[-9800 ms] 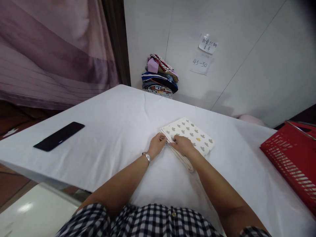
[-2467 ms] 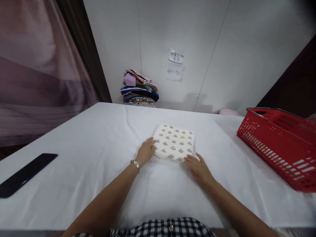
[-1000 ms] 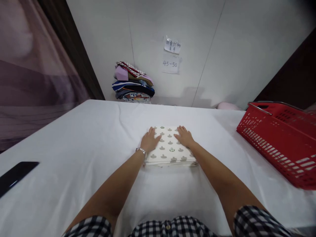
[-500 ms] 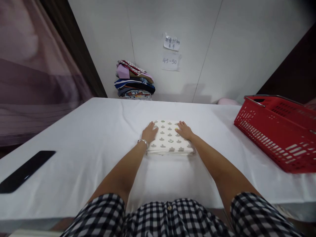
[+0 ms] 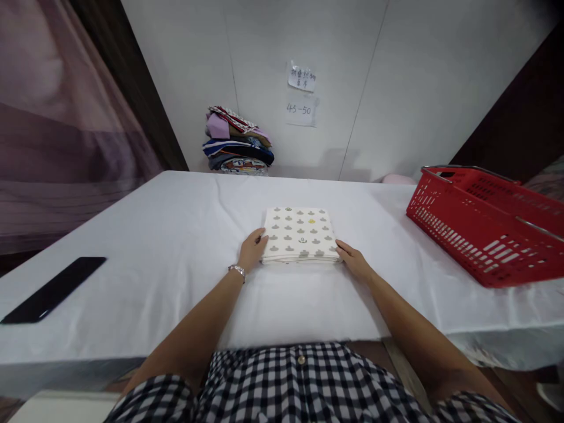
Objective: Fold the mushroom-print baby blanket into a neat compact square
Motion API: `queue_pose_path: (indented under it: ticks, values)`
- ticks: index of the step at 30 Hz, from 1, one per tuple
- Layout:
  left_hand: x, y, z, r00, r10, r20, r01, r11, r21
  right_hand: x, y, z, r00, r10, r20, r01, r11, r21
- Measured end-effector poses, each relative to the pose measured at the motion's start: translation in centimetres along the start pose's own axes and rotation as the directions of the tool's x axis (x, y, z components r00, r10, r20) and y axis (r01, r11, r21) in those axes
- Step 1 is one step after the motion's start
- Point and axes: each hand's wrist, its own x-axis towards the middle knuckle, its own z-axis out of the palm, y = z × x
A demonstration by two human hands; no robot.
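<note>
A folded white cloth (image 5: 299,232) with rows of grey duck-like prints and one yellow print lies flat on the white-covered table (image 5: 176,235). My left hand (image 5: 252,249), with a bracelet at its wrist, is closed at the cloth's left edge, thumb and fingers curled in against it. At the right edge, by the front corner, my right hand (image 5: 355,260) has its thumb and fingers on the folded layers. The fingertips of both hands are partly hidden by the cloth's edges.
A red perforated basket (image 5: 480,229) with metal handles stands at the right. To the left lies a black phone-like slab (image 5: 55,291). Behind the table's far edge rises a stack of folded fabrics (image 5: 240,141). Paper signs (image 5: 302,110) are on the wall.
Both hands have slid off the top of the cloth, back toward me, to its left and right edges. The view has shifted slightly.
</note>
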Motion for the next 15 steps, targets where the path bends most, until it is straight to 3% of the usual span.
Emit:
queue_pose_path:
  ticks: [3, 6, 10, 15]
  values:
    - [-1.5, -0.2, -0.2, 0.998, 0.049, -0.049, -0.050, 0.998, -0.024, -1.3, 0.1, 0.6, 0.998, -0.015, -0.062, 0.019, 0.998, 0.066]
    - [-3.1, 0.1, -0.5, 0.979, 0.187, -0.081, -0.185, 0.982, 0.031, -2.3, -0.1, 1.1, 0.992, -0.054, -0.114, 0.059, 0.998, 0.036]
    - [-4.6, 1.2, -1.1, 0.926, 0.376, 0.022, -0.374, 0.912, 0.169, -2.6, -0.8, 1.3, 0.958, -0.257, -0.125, 0.242, 0.962, -0.126]
    - [-4.8, 1.9, -1.6, 0.900, 0.409, 0.149, -0.435, 0.859, 0.269, -1.2, -1.8, 1.8, 0.879, -0.476, 0.013, 0.453, 0.827, -0.332]
